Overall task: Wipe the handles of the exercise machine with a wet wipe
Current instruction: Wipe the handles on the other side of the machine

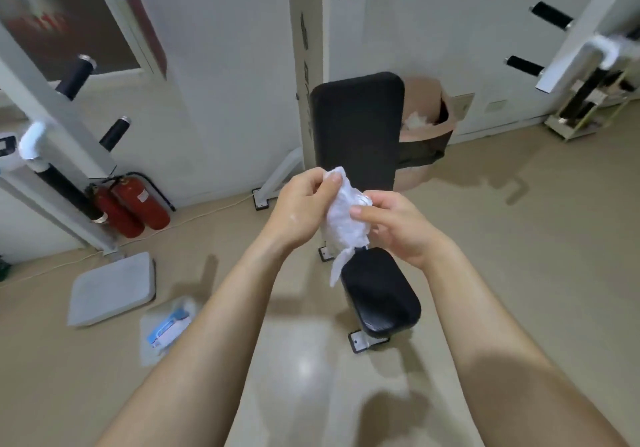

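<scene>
My left hand [304, 204] pinches the crumpled wipe [343, 220] at its top, my right hand [398, 227] pinches its side. Wipe hangs between them, above the black seat [381, 297]; handles [73, 78] well off to both sides.

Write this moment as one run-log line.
stage: prep | left hand: pinches wipe | right hand: pinches wipe | handles: untouched

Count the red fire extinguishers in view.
2. One red cylindrical fire extinguisher sits on the beige floor at far left, just past the white metal machine frame. The second red fire extinguisher is right beside it. None looks hidden.
</scene>
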`<state>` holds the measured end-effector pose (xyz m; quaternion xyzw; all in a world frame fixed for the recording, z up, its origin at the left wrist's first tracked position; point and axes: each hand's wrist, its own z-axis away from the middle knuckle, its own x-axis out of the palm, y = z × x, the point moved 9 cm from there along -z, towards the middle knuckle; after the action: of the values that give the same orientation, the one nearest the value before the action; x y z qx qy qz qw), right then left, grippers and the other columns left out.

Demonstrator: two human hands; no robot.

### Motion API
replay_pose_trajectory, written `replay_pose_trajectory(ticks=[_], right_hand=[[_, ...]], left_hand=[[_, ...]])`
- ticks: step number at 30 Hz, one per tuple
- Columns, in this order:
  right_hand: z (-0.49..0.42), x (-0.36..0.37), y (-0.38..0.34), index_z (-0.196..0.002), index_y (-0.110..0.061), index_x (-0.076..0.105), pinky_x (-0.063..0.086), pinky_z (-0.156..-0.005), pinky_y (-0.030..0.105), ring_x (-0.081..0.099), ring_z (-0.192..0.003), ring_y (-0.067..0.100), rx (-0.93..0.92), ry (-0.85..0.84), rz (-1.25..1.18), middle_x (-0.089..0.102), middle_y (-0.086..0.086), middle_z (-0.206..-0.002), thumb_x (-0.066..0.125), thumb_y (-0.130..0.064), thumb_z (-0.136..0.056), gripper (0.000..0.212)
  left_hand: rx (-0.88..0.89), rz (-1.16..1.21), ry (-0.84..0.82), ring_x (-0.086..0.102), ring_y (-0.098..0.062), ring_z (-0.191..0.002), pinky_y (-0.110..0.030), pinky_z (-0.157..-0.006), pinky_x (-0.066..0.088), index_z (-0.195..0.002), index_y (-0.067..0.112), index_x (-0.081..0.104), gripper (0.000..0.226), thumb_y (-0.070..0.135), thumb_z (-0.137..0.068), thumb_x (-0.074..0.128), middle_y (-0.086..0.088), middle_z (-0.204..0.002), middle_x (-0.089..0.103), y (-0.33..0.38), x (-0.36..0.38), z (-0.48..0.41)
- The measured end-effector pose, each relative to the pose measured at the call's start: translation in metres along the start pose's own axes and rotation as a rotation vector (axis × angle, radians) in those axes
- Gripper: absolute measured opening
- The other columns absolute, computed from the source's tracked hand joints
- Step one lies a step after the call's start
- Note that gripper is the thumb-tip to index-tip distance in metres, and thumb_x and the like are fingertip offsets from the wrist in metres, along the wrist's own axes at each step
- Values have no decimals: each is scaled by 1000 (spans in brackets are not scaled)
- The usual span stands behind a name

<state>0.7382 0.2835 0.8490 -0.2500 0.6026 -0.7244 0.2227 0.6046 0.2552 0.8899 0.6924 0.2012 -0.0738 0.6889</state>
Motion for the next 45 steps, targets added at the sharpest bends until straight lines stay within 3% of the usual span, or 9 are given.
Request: replay_pose_trajectory(ticks=[6, 14, 18, 22, 28, 34, 37, 40, 45], right_hand=[[56, -139, 16, -116, 8, 58, 55, -73, 38, 67, -88, 31, 44, 78, -198, 68, 19, -100, 66, -13, -86, 38], [75, -300, 29, -99, -3, 65, 55, -71, 30, 50, -62, 14, 110, 172, -258, 64, 4, -72, 63, -7, -93, 8], [61, -377, 24, -82, -15, 65, 55, -88, 41, 62, -84, 20, 109, 224, -288, 66, 3, -81, 63, -13, -92, 11], [29, -433, 11, -105, -15, 65, 55, -93, 46, 69, -105, 20, 175, 151, -218, 73, 4, -106, 66, -27, -89, 20], [-17, -558, -12, -111, -5, 64, 58, -85, 38, 72, -103, 26, 222, 347, -61, 74, 14, -109, 63, -37, -96, 35], [-43, -688, -40, -99, -9, 64, 56, -74, 39, 67, -86, 28, 39, 457, -167, 67, 14, -89, 55, -28, -100, 21], [-53, -753, -41, -105, 0, 65, 50, -61, 27, 66, -72, 21, -27, 550, -156, 67, 10, -79, 52, -23, -102, 26], [-66, -813, -30, -114, 1, 64, 55, -79, 42, 68, -97, 33, -97, 574, -212, 66, 30, -103, 49, -28, -103, 34], [-95, -886, -13, -111, -7, 67, 54, -87, 34, 68, -104, 24, -56, 534, -319, 71, 12, -110, 44, -16, -105, 25]], left_hand=[[-150, 226, -103, 69, -34, -83, -63, -87, 55, -92, -1, 62, 54, 53, -94, 57, -26, -94, 71, 32, 151, -24], [-202, 206, -199, 64, -20, -72, -39, -72, 52, -81, 12, 62, 41, 46, -103, 53, -6, -77, 66, 55, 280, -102], [-201, 204, -373, 50, -14, -58, -26, -62, 43, -67, 17, 49, 48, 48, -104, 52, -1, -65, 52, 64, 343, -156], [-148, 209, -468, 41, -7, -48, -19, -52, 36, -58, 23, 44, 52, 43, -104, 54, 8, -55, 46, 81, 409, -216], [-218, 222, -586, 73, -20, -91, -36, -89, 52, -98, 6, 72, 79, 80, -87, 44, -4, -98, 77, 100, 488, -308], [-216, 304, -888, 69, -13, -78, -26, -74, 50, -87, 21, 72, 5, 26, -85, 72, 4, -83, 72, 108, 576, -361], [-313, 534, -817, 72, -11, -80, -20, -69, 54, -108, 7, 70, 23, 14, -89, 61, 2, -89, 76, 98, 608, -393], [-416, 757, -557, 71, -20, -93, -27, -77, 56, -121, 6, 68, 33, 15, -90, 63, -8, -107, 74, 80, 632, -435], [-484, 870, -142, 68, -18, -91, -28, -81, 53, -117, 16, 69, 22, 16, -95, 67, -6, -107, 73, 67, 666, -494]])
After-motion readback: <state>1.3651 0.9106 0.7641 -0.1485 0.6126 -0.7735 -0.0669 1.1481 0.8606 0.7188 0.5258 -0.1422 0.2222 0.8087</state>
